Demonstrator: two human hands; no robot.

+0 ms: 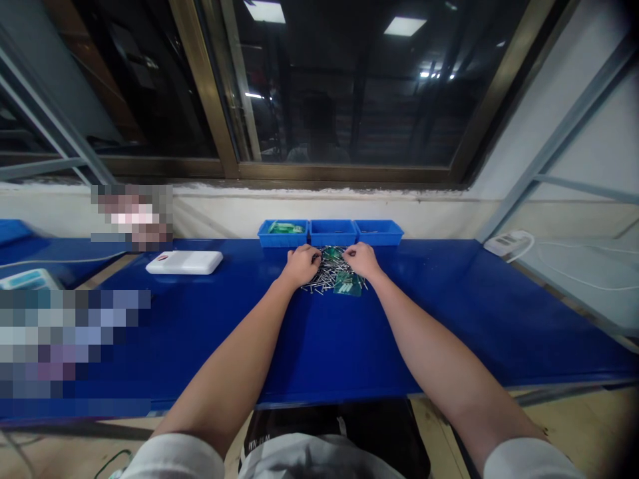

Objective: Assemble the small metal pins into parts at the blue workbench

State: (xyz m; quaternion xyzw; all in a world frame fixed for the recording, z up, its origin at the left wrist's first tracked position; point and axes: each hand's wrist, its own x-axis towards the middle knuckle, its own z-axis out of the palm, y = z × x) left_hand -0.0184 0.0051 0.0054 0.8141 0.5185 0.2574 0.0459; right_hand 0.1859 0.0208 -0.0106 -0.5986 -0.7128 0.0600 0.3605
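Note:
A pile of thin metal screws or nails (327, 274) lies on the blue table, with small green plastic pieces among it. One flat green packet (348, 285) with pale contents rests at the pile's front. My left hand (302, 265) is at the pile's left edge, fingers curled inward; what they grip is too small to make out. At the right edge, my right hand (364, 260) has its thumb and fingers pinched together over the metal pieces, and anything between them is hidden.
Behind the pile stand three joined blue bins: the left bin (283, 233) holds green packets, the middle bin (333, 233) and right bin (379, 233) show little inside. A white box-shaped device (184, 262) lies left. A power strip (508, 242) with a cable sits far right.

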